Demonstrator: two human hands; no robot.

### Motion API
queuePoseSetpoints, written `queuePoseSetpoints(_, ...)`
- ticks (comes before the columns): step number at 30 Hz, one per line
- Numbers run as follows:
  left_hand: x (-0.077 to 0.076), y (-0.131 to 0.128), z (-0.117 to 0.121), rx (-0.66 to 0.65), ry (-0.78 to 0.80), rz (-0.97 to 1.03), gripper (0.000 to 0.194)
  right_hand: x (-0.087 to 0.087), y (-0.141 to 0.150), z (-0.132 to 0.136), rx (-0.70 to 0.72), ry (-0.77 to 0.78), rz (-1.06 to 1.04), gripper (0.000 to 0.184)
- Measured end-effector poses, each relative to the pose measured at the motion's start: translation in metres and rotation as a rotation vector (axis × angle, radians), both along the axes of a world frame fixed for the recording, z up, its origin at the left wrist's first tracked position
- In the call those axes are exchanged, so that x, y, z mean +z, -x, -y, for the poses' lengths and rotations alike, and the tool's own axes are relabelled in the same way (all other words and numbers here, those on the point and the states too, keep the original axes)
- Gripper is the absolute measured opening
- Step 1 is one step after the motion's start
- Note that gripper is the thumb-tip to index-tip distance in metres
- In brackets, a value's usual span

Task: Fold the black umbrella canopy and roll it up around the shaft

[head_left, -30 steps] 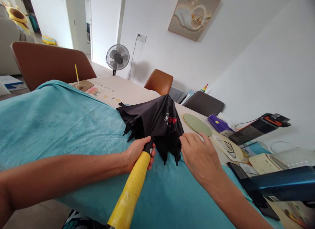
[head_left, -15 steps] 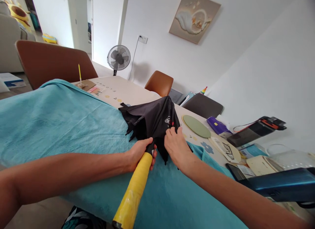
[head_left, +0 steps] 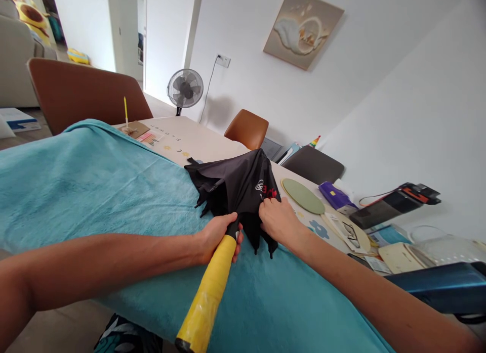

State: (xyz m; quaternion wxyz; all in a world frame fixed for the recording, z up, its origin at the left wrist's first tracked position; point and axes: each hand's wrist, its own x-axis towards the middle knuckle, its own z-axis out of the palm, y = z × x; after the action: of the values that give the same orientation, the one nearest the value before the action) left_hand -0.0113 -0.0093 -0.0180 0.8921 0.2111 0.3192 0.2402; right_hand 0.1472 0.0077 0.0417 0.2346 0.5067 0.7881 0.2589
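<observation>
A black umbrella lies partly folded over the table, its loose canopy hanging in pleats with rib tips showing at the lower edge. Its handle is wrapped in yellow tape and slants down toward me. My left hand is closed around the black neck just above the yellow wrap. On the right side of the canopy, my right hand pinches the black fabric beside a white and red print. The fingertips of that hand are partly hidden.
A turquoise blanket covers the near part of the table. At the right are a green oval mat, a purple packet, glasses, a dark bottle and a blue bottle. A yellow pencil stands upright at the back left.
My right hand has shifted slightly right with the fabric, and more of the red print and another rib tip now show. My left hand keeps its grip on the neck.
</observation>
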Motion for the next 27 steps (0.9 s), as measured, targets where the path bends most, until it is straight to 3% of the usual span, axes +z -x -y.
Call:
queuePoseSetpoints(4,-0.001,0.000,-0.001,-0.003,-0.003,0.004,0.031,-0.006,-0.006,-0.012,-0.033,-0.022,-0.075,0.029)
queuePoseSetpoints(11,-0.003,-0.001,-0.002,-0.011,-0.002,0.005,0.031,-0.015,-0.001,-0.024,-0.175,-0.100,-0.167,0.025)
queuePoseSetpoints(16,-0.003,0.000,-0.002,-0.005,-0.005,0.000,0.031,-0.017,0.001,-0.025,-0.187,-0.111,-0.206,0.022)
queuePoseSetpoints(23,-0.002,-0.001,-0.001,-0.008,0.010,-0.005,0.030,0.002,-0.007,-0.042,-0.366,-0.287,-0.401,0.030)
queuePoseSetpoints(27,0.000,0.000,-0.001,-0.012,0.025,-0.006,0.031,0.013,-0.005,-0.047,-0.312,-0.389,-0.537,0.033)
